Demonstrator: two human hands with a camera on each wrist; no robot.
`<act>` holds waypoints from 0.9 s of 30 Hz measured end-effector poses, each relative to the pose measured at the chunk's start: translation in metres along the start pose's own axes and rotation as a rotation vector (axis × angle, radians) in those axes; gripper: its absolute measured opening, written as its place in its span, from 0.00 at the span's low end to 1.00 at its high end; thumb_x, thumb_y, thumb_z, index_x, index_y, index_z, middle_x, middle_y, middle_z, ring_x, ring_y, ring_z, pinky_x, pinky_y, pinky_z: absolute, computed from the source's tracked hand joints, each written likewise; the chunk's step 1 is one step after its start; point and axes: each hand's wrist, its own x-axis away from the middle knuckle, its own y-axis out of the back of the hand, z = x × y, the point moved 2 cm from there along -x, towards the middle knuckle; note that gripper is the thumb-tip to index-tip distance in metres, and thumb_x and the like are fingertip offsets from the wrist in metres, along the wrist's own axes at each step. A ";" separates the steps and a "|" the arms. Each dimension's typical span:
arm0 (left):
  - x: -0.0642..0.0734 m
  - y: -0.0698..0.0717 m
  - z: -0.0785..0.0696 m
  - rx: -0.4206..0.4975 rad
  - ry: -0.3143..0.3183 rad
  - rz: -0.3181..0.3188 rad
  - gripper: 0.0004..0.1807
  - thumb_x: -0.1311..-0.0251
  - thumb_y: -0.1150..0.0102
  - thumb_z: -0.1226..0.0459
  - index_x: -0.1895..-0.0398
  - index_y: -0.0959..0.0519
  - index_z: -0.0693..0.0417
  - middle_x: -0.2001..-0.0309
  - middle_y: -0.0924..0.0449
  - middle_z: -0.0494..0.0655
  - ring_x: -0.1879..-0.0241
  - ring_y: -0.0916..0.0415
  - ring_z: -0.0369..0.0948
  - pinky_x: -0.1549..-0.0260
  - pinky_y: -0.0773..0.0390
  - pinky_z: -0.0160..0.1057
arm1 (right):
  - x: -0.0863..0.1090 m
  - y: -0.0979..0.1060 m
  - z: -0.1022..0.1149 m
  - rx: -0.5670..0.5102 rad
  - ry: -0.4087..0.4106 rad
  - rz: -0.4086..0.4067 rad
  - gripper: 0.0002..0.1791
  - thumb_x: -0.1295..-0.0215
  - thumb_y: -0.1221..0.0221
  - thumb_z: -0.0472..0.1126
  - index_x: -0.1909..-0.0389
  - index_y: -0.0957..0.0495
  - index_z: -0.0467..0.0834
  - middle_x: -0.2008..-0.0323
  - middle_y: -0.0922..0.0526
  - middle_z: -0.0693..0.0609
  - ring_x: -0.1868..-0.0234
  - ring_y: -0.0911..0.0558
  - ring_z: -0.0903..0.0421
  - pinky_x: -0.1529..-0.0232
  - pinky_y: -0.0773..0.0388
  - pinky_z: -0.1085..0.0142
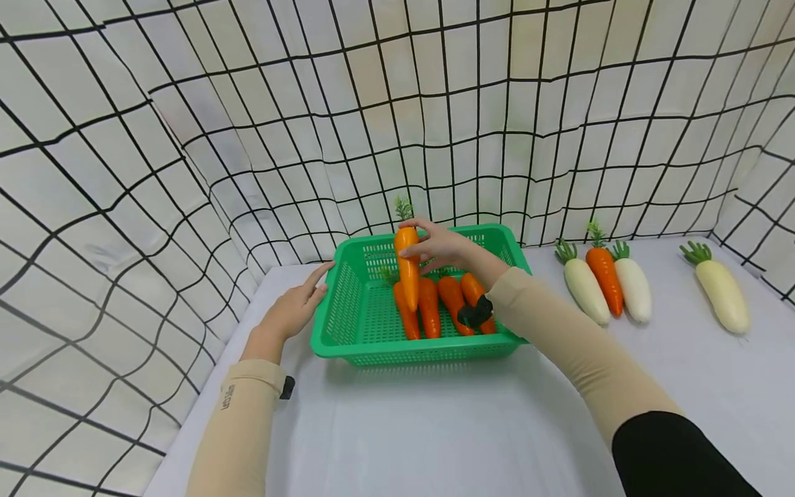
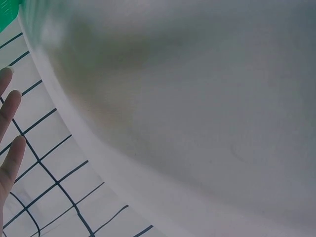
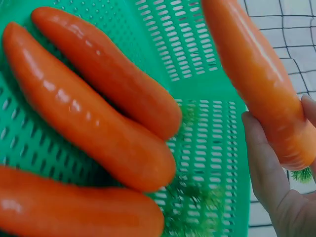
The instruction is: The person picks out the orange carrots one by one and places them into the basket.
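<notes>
My right hand (image 1: 437, 245) pinches an orange carrot (image 1: 406, 259) near its leafy top, holding it upright, tip down, over the green plastic basket (image 1: 354, 351). In the right wrist view the held carrot (image 3: 261, 84) slants between thumb and fingers at the upper right. Several other carrots (image 1: 428, 307) lie side by side in the basket's middle and right part; the right wrist view shows some of these carrots (image 3: 89, 108) close up. My left hand (image 1: 292, 310) has its fingers extended, fingertips right at the basket's left rim. Only its fingertips (image 2: 15, 153) show in the left wrist view.
On the white table (image 1: 422, 428), right of the basket, a carrot (image 1: 605, 279) lies between a pale green-white radish (image 1: 586, 286) and a white radish (image 1: 633, 286). Another radish (image 1: 723, 293) lies farther right. A black grid-patterned white cloth (image 1: 459, 117) rises behind the basket.
</notes>
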 end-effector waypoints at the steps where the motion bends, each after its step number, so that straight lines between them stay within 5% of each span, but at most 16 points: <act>1: 0.000 0.000 0.000 0.000 0.000 0.000 0.33 0.18 0.74 0.43 0.16 0.53 0.40 0.38 0.24 0.70 0.44 0.24 0.68 0.49 0.26 0.70 | -0.002 -0.004 -0.001 0.002 -0.007 0.004 0.37 0.26 0.39 0.33 0.22 0.42 0.50 0.36 0.34 0.35 0.46 0.19 0.38 0.47 0.19 0.46; 9: 0.000 -0.002 -0.001 0.000 0.004 -0.003 0.33 0.18 0.74 0.42 0.16 0.52 0.39 0.39 0.24 0.70 0.47 0.22 0.67 0.53 0.23 0.67 | -0.016 -0.026 -0.011 0.070 -0.058 0.012 0.37 0.28 0.38 0.31 0.22 0.42 0.45 0.38 0.29 0.35 0.44 0.19 0.37 0.50 0.17 0.50; 19: 0.001 -0.001 -0.001 0.013 -0.004 -0.011 0.32 0.18 0.74 0.44 0.16 0.53 0.40 0.37 0.26 0.71 0.43 0.24 0.69 0.48 0.27 0.70 | -0.024 -0.041 -0.016 0.359 -0.038 -0.044 0.34 0.31 0.34 0.33 0.28 0.36 0.41 0.42 0.26 0.38 0.55 0.20 0.48 0.57 0.18 0.60; 27: 0.001 -0.002 -0.003 0.017 0.003 -0.008 0.32 0.18 0.73 0.44 0.17 0.52 0.41 0.36 0.26 0.71 0.42 0.25 0.69 0.47 0.27 0.70 | -0.027 -0.054 -0.014 0.593 0.031 0.019 0.34 0.33 0.33 0.32 0.29 0.34 0.41 0.43 0.24 0.39 0.58 0.23 0.50 0.58 0.22 0.59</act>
